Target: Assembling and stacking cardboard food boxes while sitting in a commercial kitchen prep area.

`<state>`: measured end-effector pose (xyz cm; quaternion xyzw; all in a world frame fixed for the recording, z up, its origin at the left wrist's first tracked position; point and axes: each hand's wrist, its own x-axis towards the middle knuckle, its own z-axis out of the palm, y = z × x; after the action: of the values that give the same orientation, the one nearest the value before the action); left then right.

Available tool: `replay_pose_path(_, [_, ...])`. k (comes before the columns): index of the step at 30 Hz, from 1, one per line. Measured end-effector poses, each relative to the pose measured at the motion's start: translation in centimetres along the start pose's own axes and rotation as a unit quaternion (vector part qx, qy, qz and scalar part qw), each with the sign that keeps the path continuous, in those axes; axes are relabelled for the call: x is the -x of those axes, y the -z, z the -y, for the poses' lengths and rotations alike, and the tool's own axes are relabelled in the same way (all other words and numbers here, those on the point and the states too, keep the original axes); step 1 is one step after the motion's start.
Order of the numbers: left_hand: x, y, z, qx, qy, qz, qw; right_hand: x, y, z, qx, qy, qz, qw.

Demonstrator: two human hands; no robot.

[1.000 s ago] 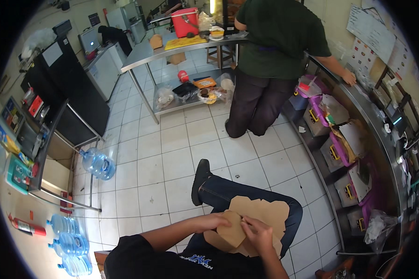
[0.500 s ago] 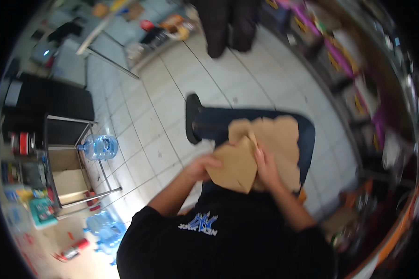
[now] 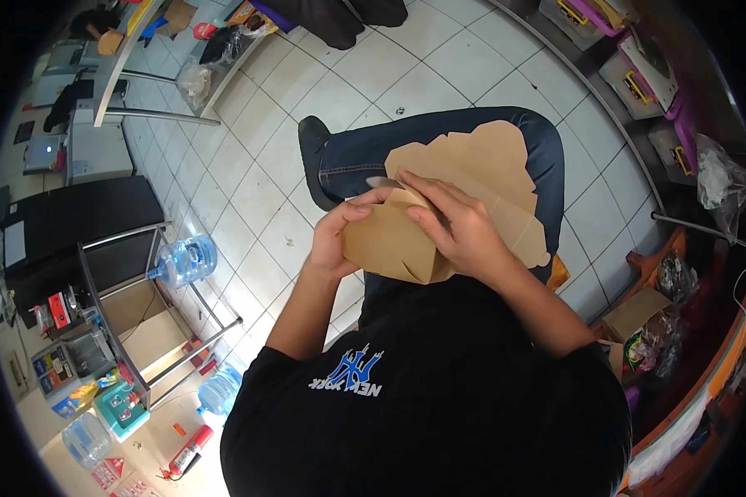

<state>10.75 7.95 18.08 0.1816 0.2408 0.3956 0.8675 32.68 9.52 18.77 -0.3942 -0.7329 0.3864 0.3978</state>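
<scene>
A partly folded brown cardboard box is held between both hands above my lap. On its left wall my left hand is closed, with the thumb on the near face and the fingers behind. My right hand is closed over the right corner, its thumb bent against the panel and its fingers lying along the upper flap. Flat brown cardboard with scalloped edges rests on my thigh behind the box. Whether it joins the box is hidden by my right hand.
At left stands a metal-framed rack beside a large blue water bottle. A red fire extinguisher is at lower left. Shelves with purple-lidded bins run along the right. Another person's dark-clothed legs are at the top.
My right hand has shifted from beside the fold to over the box's upper right corner. My left hand wraps further round the left wall. The whole view has also tilted.
</scene>
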Motion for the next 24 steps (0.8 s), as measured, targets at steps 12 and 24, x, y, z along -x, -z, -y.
replay_pose_path(12, [-0.1,-1.2,-0.3,-0.034,0.039,-0.020,0.998,1.5,-0.8,-0.4,-0.249,-0.101,0.055,0.962])
replay_pose_path(24, [0.6,0.1,0.5,-0.215,0.099,-0.193,0.952,3.2,-3.7,-4.3,-0.326,-0.283,-0.008,0.902])
